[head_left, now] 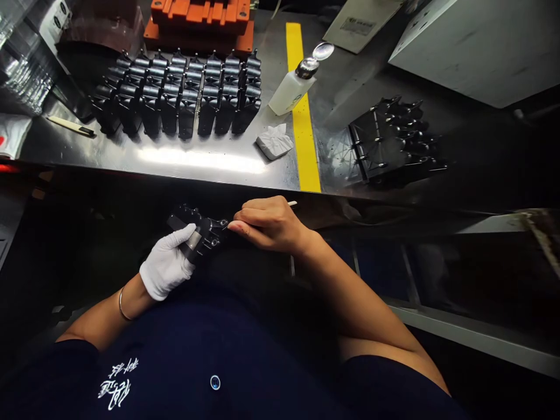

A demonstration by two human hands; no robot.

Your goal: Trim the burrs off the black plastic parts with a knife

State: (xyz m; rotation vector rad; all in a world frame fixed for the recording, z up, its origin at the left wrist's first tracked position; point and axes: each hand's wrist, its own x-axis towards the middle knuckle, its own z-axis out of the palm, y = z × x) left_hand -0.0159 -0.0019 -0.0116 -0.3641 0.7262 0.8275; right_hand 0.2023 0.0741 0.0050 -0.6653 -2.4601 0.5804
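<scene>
My left hand (168, 263), in a white glove, is closed around a black moulded plastic part (205, 238) in front of the table edge. The part has small round eyelets and a smooth silvery-looking face near my thumb. My bare right hand (271, 224) is closed in a pinch on a slim pale-handled tool (293, 203); its rear end sticks out behind the knuckles. My right fingertips are at an eyelet on the part's right end. The tool's working tip is too small to make out.
Rows of similar black parts (188, 96) stand on the metal table (196, 160), before an orange fixture (199, 35). A white pump bottle (286, 93), folded tissue (275, 142) and yellow tape (305, 146) are right of them. More black parts (394, 140) lie farther right; a pale stick-like tool (70, 126) lies left.
</scene>
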